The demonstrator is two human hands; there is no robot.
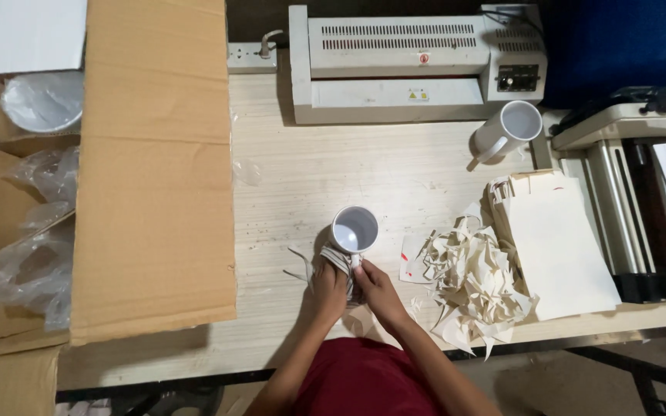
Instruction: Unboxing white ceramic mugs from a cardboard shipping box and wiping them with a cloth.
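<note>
1. Table (310, 169): pale wood grain, carrying everything here. A big cardboard carton (156, 169) fills its left side, flap folded out flat; the compartments at far left hold white mugs in clear plastic bags (32, 270), so the dividers likely keep them from knocking together.
2. White laminator (414, 62) sits at the far edge, near the power strip (250, 55), probably for cable reach.
3. Stack of cream paper sheets (556, 246) lies right of centre, with a heap of torn paper strips (475, 281) just beside it.
4. Second white mug (510, 129) lies tipped near the laminator, mouth up toward you, empty.
5. White mug (354, 229) stands upright at table centre, empty inside.
6. Your left hand (331, 286) and right hand (370, 286) meet at its near side, fingers closed on paper wrapped against the mug wall, likely pressing it flat.
</note>
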